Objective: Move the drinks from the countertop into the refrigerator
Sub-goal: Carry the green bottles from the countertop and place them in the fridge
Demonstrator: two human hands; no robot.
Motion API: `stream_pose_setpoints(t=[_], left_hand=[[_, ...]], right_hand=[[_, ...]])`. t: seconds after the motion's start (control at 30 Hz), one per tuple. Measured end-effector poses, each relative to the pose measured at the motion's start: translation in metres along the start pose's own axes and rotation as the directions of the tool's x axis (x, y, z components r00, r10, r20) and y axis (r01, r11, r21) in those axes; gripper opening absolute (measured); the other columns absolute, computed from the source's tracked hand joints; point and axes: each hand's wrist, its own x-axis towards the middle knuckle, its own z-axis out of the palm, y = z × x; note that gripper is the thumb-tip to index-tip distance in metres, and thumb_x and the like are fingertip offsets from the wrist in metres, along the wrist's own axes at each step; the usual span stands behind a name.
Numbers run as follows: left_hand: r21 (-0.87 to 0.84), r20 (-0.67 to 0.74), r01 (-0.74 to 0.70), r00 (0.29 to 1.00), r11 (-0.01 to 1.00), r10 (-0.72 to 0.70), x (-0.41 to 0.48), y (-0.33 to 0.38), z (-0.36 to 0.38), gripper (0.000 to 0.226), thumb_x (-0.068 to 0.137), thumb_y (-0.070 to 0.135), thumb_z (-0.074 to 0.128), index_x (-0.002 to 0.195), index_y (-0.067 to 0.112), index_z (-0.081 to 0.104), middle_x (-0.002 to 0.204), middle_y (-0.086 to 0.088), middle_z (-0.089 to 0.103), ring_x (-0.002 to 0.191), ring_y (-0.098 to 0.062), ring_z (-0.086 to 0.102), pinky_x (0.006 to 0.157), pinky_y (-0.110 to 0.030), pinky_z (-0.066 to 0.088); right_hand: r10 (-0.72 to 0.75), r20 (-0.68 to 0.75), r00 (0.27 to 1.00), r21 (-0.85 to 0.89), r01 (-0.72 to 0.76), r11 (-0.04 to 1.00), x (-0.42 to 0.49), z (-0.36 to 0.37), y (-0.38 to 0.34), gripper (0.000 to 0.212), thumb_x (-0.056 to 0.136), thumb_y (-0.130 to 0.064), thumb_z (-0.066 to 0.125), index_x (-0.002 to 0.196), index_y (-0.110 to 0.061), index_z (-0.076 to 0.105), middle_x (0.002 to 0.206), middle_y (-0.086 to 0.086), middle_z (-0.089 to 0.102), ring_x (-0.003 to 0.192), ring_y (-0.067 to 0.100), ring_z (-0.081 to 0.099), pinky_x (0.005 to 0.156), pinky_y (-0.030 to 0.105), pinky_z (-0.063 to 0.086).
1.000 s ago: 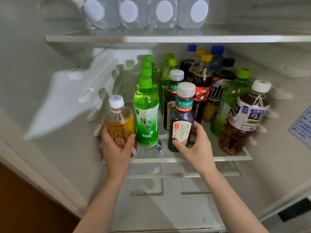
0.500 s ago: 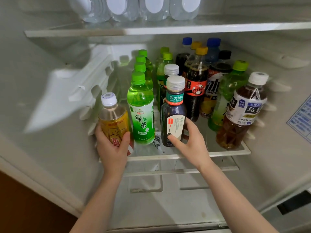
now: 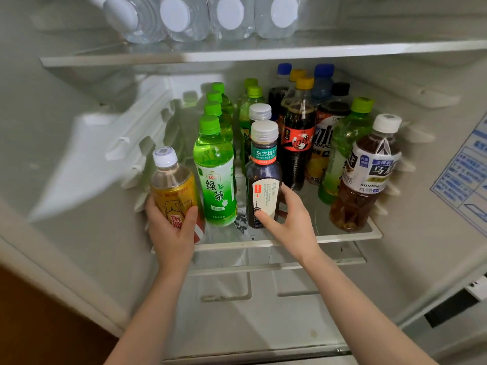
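Left hand wraps fingers round yellow bottle, right hand round dark bottle, gripped low to seat both upright on shelf. Yellow base hidden, perhaps overhanging.

Glass fridge shelf with many upright drink bottles in rows.

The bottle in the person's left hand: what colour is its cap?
Its cap is white, clearest in the head view.
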Motion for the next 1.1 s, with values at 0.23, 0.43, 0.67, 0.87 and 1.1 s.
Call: stream_pose_setpoints(t=[0.23,0.43,0.67,0.87,1.1], left_hand=[[-0.08,-0.026,-0.02,0.999,0.997,0.018,-0.009,0.016,-0.007,0.086,0.067,0.043,0.064,0.136,0.001,0.034,0.122,-0.004,0.046,0.104,-0.007,0.049,0.086,0.0,0.036],[-0.179,0.108,-0.033,0.993,0.983,0.053,-0.052,0.047,-0.002,0.086,0.056,0.045,0.072,0.133,0.038,0.034,0.12,0.002,0.054,0.107,-0.018,0.059,0.088,-0.032,0.052],[-0.062,0.503,-0.166,0.847,0.984,0.174,-0.081,0.085,0.035,0.083,0.056,0.058,0.069,0.125,0.067,0.024,0.123,0.039,0.04,0.116,0.015,0.039,0.093,-0.005,0.032],[-0.093,0.573,-0.255,0.777,0.963,0.261,-0.095,0.096,0.056,0.078,0.064,0.057,0.064,0.132,0.039,0.03,0.12,0.031,0.034,0.112,0.028,0.025,0.093,0.007,0.016],[-0.003,0.512,-0.238,0.834,0.971,0.206,-0.088,0.106,0.072,0.09,0.066,0.043,0.077,0.14,0.01,0.037,0.128,0.009,0.04,0.119,0.003,0.032,0.1,-0.022,0.03]], right_hand=[[-0.073,-0.2,0.977,0.057,0.086,0.995,-0.027,-0.018,-0.011,0.055,0.084,-0.028,0.068,0.133,-0.018,0.045,0.127,-0.006,0.05,0.116,0.004,0.05,0.096,0.031,0.047],[-0.145,-0.217,0.965,0.175,0.185,0.967,-0.034,-0.061,-0.042,0.016,0.092,-0.026,0.056,0.106,-0.029,0.06,0.105,-0.012,0.064,0.101,0.005,0.061,0.084,0.017,0.048],[-0.299,0.005,0.954,0.049,0.298,0.953,-0.04,-0.1,-0.091,0.03,0.089,-0.048,0.046,0.103,-0.027,0.063,0.095,-0.014,0.065,0.09,0.008,0.062,0.075,0.017,0.046],[-0.222,-0.188,0.957,-0.447,0.118,0.887,-0.05,-0.111,-0.095,0.047,0.079,-0.061,0.05,0.11,-0.026,0.058,0.084,-0.013,0.064,0.079,0.01,0.062,0.071,0.029,0.05],[-0.134,-0.205,0.97,-0.413,0.039,0.91,-0.051,-0.115,-0.095,0.046,0.082,-0.062,0.041,0.09,-0.021,0.059,0.076,-0.005,0.065,0.072,0.015,0.061,0.066,0.04,0.051]])
